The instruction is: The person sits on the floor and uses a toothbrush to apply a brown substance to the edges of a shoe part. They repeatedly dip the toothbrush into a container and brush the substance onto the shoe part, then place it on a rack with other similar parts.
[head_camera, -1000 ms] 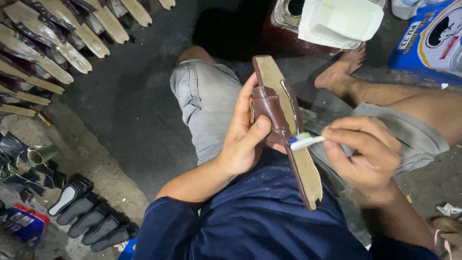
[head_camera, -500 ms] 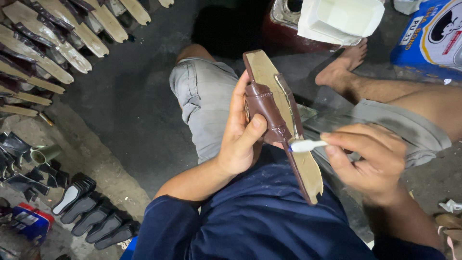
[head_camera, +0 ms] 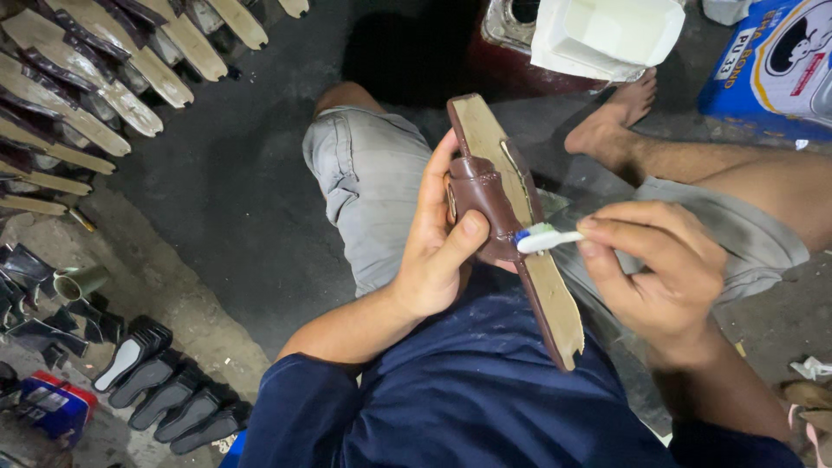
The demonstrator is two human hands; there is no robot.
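Observation:
My left hand [head_camera: 438, 251] grips a brown sandal [head_camera: 507, 217] with a tan insole and a dark brown leather strap, held upright over my lap. The thumb presses on the strap. My right hand [head_camera: 654, 269] holds a white toothbrush [head_camera: 546, 238] with blue-green bristles, its head touching the sandal's edge just beside the strap. I sit on the dark floor in grey shorts and a navy shirt, with my bare right foot [head_camera: 611, 121] stretched out ahead.
Rows of tan sandal soles with straps [head_camera: 87, 78] lie at the upper left. Black heel pieces [head_camera: 165, 394] line the lower left, near a small cup [head_camera: 78, 282]. A white tub [head_camera: 607, 35], a metal can [head_camera: 511, 22] and a blue carton [head_camera: 771, 61] stand ahead.
The toothbrush head has moved slightly along the sandal's edge by the strap. My left hand keeps the same grip on the sandal.

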